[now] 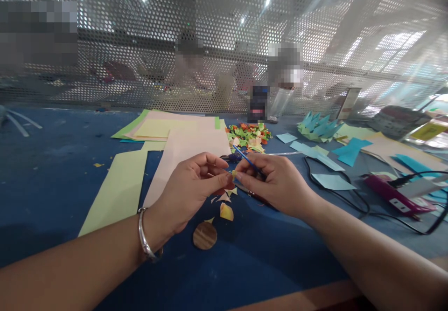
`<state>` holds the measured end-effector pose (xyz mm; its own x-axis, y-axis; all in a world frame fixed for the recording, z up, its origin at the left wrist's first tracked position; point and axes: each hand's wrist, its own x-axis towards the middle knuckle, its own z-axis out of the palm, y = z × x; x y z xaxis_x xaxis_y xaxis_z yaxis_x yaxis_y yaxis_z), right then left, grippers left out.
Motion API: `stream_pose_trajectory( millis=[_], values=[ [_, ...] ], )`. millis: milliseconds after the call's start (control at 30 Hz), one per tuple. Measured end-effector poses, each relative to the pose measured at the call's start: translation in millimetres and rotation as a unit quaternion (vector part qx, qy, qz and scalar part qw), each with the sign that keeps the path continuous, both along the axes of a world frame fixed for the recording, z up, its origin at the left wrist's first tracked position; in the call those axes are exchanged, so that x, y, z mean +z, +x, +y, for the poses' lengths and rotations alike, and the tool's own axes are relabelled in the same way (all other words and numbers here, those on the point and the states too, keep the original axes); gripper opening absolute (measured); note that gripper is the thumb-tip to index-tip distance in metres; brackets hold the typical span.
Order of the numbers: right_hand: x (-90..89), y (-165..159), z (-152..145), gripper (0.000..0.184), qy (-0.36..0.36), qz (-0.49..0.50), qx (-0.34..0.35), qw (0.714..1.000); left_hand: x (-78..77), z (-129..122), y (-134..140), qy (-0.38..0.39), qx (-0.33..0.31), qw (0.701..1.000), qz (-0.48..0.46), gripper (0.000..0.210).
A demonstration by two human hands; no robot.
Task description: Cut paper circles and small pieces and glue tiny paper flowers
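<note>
My left hand (191, 180) is closed in a pinch, thumb and fingertips on a small yellow paper piece (234, 174). The fingertips of my right hand (276, 180) meet the same piece from the other side. A thin blue stick (242, 153) rises out of my right hand, its lower part hidden by the fingers. Just below the hands lie several small paper scraps (225, 197) and a curved yellow paper petal (227, 211). Closer to me is a round wooden disc (205, 235) flat on the blue table (245, 269).
Paper sheets (196, 138) lie at left, with a long pale yellow strip (115, 190). Behind my hands is a heap of coloured paper bits (249, 134). To the right are blue papers (352, 151), a spiky paper piece (318, 127), a purple power strip (395, 194) and black cable (364, 210).
</note>
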<state>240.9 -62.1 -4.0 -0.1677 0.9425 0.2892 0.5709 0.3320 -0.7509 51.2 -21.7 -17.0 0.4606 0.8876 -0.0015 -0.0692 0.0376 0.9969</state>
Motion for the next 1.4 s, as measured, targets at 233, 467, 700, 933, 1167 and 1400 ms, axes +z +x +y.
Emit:
stream_pose_trajectory(
  millis=[233,467,700,933,1167,1400],
  values=[
    [1.3,-0.3,-0.6,0.013,-0.003,-0.005,-0.007,1.000,0.8,-3.4,0.6,-0.010,-0.025,1.000,-0.005,0.031],
    [-0.8,-0.7,-1.0,0.011,-0.012,0.015,0.009,1.000,0.2,-1.8,1.4,-0.020,-0.030,0.999,-0.004,0.031],
    [-0.4,-1.6,-0.3,0.011,-0.005,0.007,0.007,1.000,-1.0,-1.1,1.3,-0.016,-0.024,0.999,-0.018,0.032],
    [0.1,-1.1,-0.9,0.011,0.012,0.002,0.005,1.000,-1.0,-3.9,1.3,-0.014,-0.014,0.999,-0.027,0.034],
    [0.9,-1.9,-1.3,0.009,0.024,-0.004,-0.003,1.000,-5.0,-2.3,1.9,0.024,-0.010,1.000,-0.014,0.028],
    [-2.1,-2.1,-0.1,0.012,0.010,-0.009,0.000,1.000,-2.2,-3.9,3.7,0.036,-0.010,0.999,0.023,0.016]
  ],
)
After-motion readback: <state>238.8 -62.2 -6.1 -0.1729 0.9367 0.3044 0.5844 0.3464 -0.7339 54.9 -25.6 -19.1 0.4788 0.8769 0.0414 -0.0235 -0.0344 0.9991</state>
